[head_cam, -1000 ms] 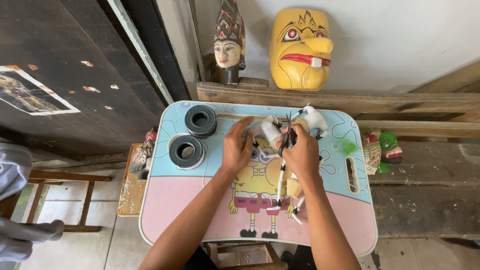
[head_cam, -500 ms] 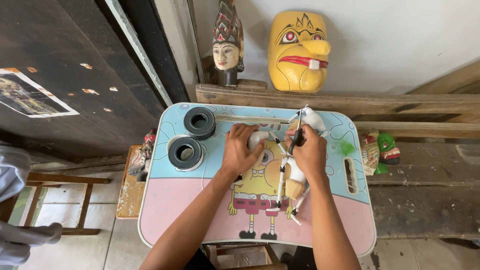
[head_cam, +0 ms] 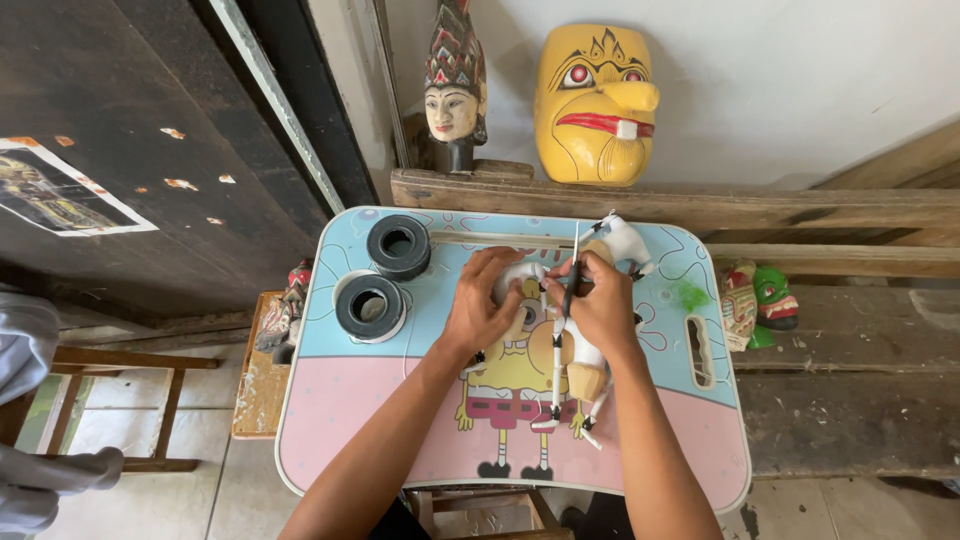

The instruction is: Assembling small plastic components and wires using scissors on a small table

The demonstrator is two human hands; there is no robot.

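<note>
A thin dark tool (head_cam: pixel 571 283) is pinched in the right hand (head_cam: pixel 603 305), while the left hand (head_cam: pixel 484 308) is closed over the white puppet figure (head_cam: pixel 565 350), which is laid at the middle of the small cartoon-printed table (head_cam: pixel 350 440). Two black rolls (head_cam: pixel 398 245) are set at the table's left. Two carved heads (head_cam: pixel 595 100) are propped on the wooden ledge (head_cam: pixel 800 205) behind.

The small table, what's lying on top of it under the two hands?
On the small table: a white puppet figure under the left hand and right hand; two black rolls beside. Its middle is covered.
</note>
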